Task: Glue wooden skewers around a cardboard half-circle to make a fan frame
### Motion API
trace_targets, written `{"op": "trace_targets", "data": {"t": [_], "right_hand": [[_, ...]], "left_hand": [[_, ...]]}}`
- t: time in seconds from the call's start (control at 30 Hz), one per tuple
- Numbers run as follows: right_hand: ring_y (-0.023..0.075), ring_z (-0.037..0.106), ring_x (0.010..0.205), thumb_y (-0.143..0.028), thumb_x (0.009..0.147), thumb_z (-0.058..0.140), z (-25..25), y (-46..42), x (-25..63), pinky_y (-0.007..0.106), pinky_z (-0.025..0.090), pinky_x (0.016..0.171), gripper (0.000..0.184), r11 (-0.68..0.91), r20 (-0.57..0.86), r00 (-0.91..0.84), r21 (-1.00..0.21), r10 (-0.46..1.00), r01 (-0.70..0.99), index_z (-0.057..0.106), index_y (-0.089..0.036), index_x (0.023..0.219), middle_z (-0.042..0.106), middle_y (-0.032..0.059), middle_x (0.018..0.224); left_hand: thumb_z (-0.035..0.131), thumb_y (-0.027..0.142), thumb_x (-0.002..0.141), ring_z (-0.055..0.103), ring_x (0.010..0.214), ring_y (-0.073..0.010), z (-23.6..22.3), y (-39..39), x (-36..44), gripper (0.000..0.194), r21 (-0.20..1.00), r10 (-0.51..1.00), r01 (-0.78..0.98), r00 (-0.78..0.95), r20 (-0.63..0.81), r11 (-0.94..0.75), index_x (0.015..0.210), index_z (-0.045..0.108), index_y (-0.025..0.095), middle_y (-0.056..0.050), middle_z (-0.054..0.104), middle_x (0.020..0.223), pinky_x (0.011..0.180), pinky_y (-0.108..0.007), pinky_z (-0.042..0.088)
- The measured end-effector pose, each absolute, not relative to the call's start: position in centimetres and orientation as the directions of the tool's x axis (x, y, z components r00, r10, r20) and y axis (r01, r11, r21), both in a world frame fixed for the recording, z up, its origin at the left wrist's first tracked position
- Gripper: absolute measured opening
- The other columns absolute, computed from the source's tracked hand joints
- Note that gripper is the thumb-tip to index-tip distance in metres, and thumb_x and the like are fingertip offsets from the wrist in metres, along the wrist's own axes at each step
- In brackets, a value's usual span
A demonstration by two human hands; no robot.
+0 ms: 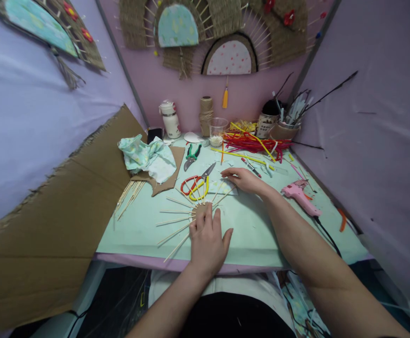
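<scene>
My left hand (209, 241) lies flat with spread fingers on a small brown cardboard piece (198, 212), holding it against the table. Thin wooden sticks (175, 224) radiate from the cardboard's edge like a fan. My right hand (243, 180) hovers to the upper right, its fingers loosely bent and apart, with nothing visible in them. Below it lies a scrap of patterned fabric (222, 188), partly under the sticks. Scissors with one red and one yellow handle (200, 187) rest just beyond the fan, their blades pointing away to the right.
Green-handled pruners (192, 157), crumpled fabric (146, 157) and loose sticks (130, 195) lie left. A pink glue gun (300, 197) with a black cord is at right. Behind are red pipe cleaners (257, 144), a plastic cup (218, 131), twine (206, 115) and a white bottle (170, 119). Large cardboard (60, 211) leans left.
</scene>
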State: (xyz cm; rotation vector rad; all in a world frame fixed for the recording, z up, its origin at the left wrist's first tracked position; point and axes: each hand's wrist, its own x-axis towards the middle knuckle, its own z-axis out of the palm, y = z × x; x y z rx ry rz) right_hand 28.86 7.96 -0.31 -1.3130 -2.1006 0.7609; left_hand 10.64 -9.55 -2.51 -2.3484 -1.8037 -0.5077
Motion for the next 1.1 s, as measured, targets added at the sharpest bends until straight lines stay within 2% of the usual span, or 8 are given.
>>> {"op": "trace_targets", "data": {"t": [0.2,0.33,0.4,0.47,0.57,0.67,0.9,1.1], "right_hand": [[0.0199,0.068,0.105,-0.012,0.087,0.058,0.3,7.6,28.4,0.035,0.051,0.097,0.028,0.383,0.171,-0.375,-0.689,0.911,0.615,0.073,-0.020,0.109,0.074,0.0071,0.112],[0.0209,0.067,0.100,-0.012,0.085,0.062,1.5,8.2,26.8,0.033,0.048,0.092,0.024,0.468,0.186,-0.449,-0.571,0.874,0.674,0.074,-0.020,0.104,0.075,0.0071,0.107],[0.0220,0.065,0.099,-0.012,0.084,0.065,2.3,8.4,25.4,0.034,0.045,0.090,0.019,0.588,0.201,-0.561,-0.422,0.803,0.690,0.075,-0.019,0.099,0.074,0.0077,0.104],[0.0228,0.062,0.100,-0.015,0.088,0.064,3.0,8.6,24.0,0.037,0.041,0.091,0.014,0.731,0.210,-0.700,-0.201,0.683,0.652,0.074,-0.019,0.096,0.073,0.0086,0.102],[0.0209,0.059,0.093,-0.019,0.094,0.058,3.5,8.8,22.3,0.038,0.035,0.090,0.014,0.877,0.158,-0.880,0.113,0.448,0.467,0.072,-0.016,0.092,0.071,0.0096,0.098],[0.0190,0.056,0.088,-0.019,0.096,0.055,3.4,9.2,21.6,0.035,0.033,0.085,0.016,0.927,0.092,-0.965,0.269,0.246,0.262,0.069,-0.016,0.090,0.069,0.0089,0.096],[0.0198,0.055,0.089,-0.018,0.096,0.054,3.2,10.1,21.4,0.033,0.031,0.079,0.014,0.934,0.039,-0.995,0.344,0.087,0.095,0.068,-0.017,0.092,0.068,0.0074,0.095],[0.0199,0.054,0.088,-0.018,0.095,0.057,3.7,10.1,21.5,0.033,0.031,0.075,0.012,0.931,-0.004,-0.996,0.356,0.086,0.079,0.068,-0.017,0.089,0.068,0.0069,0.096]], "left_hand": [[0.055,0.041,0.094,0.049,0.128,-0.0327,-2.5,-9.6,10.7,0.047,0.096,0.901,0.956,0.225,0.370,-0.278,0.133,0.057,0.016,-0.015,0.047,0.151,0.094,-0.049,0.046],[0.055,0.041,0.094,0.050,0.125,-0.0312,-2.5,-9.8,10.6,0.045,0.108,0.892,0.950,0.233,0.387,-0.295,0.132,0.058,0.017,-0.013,0.051,0.148,0.093,-0.047,0.045],[0.054,0.041,0.095,0.051,0.123,-0.0303,-2.6,-9.8,10.5,0.044,0.116,0.882,0.944,0.240,0.405,-0.309,0.131,0.058,0.017,-0.012,0.053,0.146,0.093,-0.047,0.044],[0.054,0.041,0.095,0.052,0.121,-0.0296,-2.8,-9.9,10.4,0.042,0.128,0.874,0.939,0.239,0.424,-0.319,0.130,0.059,0.018,-0.010,0.054,0.145,0.093,-0.046,0.044],[0.055,0.041,0.094,0.052,0.118,-0.0286,-3.0,-9.9,10.3,0.040,0.143,0.859,0.933,0.235,0.456,-0.331,0.127,0.061,0.019,-0.009,0.056,0.144,0.093,-0.045,0.042],[0.056,0.042,0.093,0.052,0.117,-0.0276,-3.1,-9.9,10.2,0.040,0.155,0.849,0.928,0.230,0.476,-0.338,0.127,0.061,0.020,-0.008,0.056,0.143,0.093,-0.044,0.042],[0.056,0.043,0.094,0.052,0.117,-0.0277,-2.9,-10.0,10.3,0.040,0.165,0.851,0.924,0.233,0.471,-0.344,0.126,0.062,0.021,-0.008,0.058,0.140,0.093,-0.045,0.041],[0.058,0.044,0.092,0.052,0.115,-0.0273,-2.9,-10.1,10.3,0.040,0.155,0.844,0.926,0.234,0.482,-0.346,0.125,0.062,0.022,-0.008,0.059,0.139,0.092,-0.044,0.041]]}}
